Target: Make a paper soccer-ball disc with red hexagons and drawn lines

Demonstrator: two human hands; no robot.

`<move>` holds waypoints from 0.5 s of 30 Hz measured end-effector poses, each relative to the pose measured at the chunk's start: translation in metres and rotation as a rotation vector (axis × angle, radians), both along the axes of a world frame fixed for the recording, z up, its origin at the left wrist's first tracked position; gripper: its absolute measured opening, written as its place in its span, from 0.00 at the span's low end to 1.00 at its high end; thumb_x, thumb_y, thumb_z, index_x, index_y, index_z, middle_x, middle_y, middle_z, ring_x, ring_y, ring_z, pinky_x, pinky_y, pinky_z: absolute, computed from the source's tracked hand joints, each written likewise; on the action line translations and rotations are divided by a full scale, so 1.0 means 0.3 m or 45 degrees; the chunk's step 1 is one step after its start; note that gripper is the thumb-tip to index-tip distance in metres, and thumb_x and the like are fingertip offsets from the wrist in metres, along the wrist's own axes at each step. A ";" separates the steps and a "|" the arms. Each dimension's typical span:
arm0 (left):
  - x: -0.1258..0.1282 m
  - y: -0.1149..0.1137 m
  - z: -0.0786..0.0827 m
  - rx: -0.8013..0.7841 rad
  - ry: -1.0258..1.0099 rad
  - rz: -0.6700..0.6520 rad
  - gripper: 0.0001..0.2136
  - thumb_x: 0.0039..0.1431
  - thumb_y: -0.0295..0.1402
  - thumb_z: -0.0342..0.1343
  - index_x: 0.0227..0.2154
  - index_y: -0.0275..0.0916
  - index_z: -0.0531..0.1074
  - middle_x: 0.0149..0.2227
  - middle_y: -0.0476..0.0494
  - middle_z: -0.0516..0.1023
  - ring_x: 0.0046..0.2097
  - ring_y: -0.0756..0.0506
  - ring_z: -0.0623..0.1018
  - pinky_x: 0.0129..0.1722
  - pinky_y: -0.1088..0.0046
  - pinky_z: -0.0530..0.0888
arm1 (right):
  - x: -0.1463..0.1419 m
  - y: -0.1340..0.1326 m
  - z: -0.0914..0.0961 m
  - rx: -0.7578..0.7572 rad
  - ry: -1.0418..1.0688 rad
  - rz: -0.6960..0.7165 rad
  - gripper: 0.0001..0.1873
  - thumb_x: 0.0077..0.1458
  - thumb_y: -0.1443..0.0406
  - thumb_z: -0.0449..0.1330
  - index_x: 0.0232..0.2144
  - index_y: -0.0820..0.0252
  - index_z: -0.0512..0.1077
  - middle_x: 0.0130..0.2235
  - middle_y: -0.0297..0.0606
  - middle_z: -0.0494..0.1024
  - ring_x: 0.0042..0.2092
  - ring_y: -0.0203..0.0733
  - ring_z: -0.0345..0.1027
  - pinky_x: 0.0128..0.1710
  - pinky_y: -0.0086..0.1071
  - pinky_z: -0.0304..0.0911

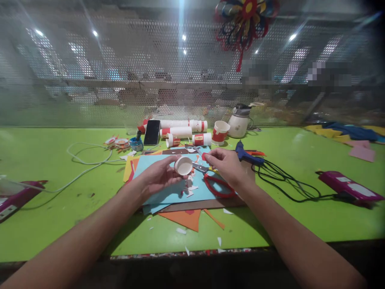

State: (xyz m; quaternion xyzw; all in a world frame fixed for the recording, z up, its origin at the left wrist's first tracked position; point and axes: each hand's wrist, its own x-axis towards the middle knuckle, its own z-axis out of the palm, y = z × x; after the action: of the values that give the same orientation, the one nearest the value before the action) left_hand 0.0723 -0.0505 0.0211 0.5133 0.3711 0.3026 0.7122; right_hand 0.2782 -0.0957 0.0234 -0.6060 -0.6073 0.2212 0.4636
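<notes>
White card-like material forms the short cup [183, 165] held by the left hand [161, 174] in the head view, above the blue sheets [162, 194] near the middle of the desk [84, 224]. Its one visible opening faces back toward the wearer, tipped slightly upward, so the axis runs roughly away from the body. The left hand's fingers curl around the cup's side. Just to the right, the right hand [224, 161] has thumb and forefinger pinched on one small red piece [205, 156]. Below that hand lies one pair of red-handled scissors [200, 167], its visible blade pointing left toward the cup. Farther back are one phone [152, 133], one blue jar [136, 143], one upright red-and-white cup [220, 133] and one kettle [238, 121]. One blue glue gun [249, 156] lies right of the hands. Two magenta power strips flank the work, one at left [22, 196], one at right [349, 186]; several white scraps [181, 231] are scattered in front.
</notes>
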 end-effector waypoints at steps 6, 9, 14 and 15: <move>-0.004 -0.014 0.003 -0.021 -0.044 -0.046 0.12 0.60 0.39 0.54 0.40 0.35 0.70 0.37 0.36 0.77 0.34 0.46 0.80 0.31 0.73 0.77 | -0.003 -0.002 0.002 -0.002 0.007 -0.007 0.11 0.60 0.63 0.60 0.28 0.64 0.70 0.27 0.29 0.72 0.28 0.33 0.67 0.30 0.30 0.66; -0.017 -0.017 0.005 0.091 -0.035 -0.047 0.15 0.58 0.37 0.57 0.46 0.38 0.69 0.39 0.39 0.77 0.35 0.46 0.80 0.31 0.73 0.75 | -0.008 -0.003 0.005 -0.006 0.015 0.014 0.11 0.59 0.63 0.60 0.28 0.64 0.70 0.27 0.29 0.72 0.28 0.33 0.67 0.30 0.30 0.66; -0.023 -0.037 0.010 0.411 0.085 -0.068 0.23 0.54 0.35 0.63 0.51 0.39 0.66 0.35 0.43 0.76 0.38 0.46 0.78 0.33 0.73 0.73 | -0.015 -0.004 0.003 -0.016 0.038 0.041 0.10 0.59 0.63 0.60 0.27 0.64 0.70 0.27 0.29 0.71 0.28 0.33 0.67 0.30 0.30 0.65; -0.022 -0.043 0.011 0.533 0.138 -0.077 0.24 0.53 0.36 0.62 0.52 0.39 0.65 0.38 0.42 0.76 0.39 0.45 0.77 0.35 0.71 0.73 | -0.016 -0.005 0.002 -0.013 0.047 0.042 0.10 0.59 0.63 0.60 0.27 0.64 0.70 0.27 0.29 0.71 0.28 0.32 0.67 0.30 0.30 0.65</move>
State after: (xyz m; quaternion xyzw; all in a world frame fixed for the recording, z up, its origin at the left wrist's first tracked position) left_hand 0.0657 -0.0634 0.0243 0.6763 0.3224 0.3234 0.5779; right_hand 0.2733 -0.0971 0.0239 -0.5942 -0.6073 0.2430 0.4679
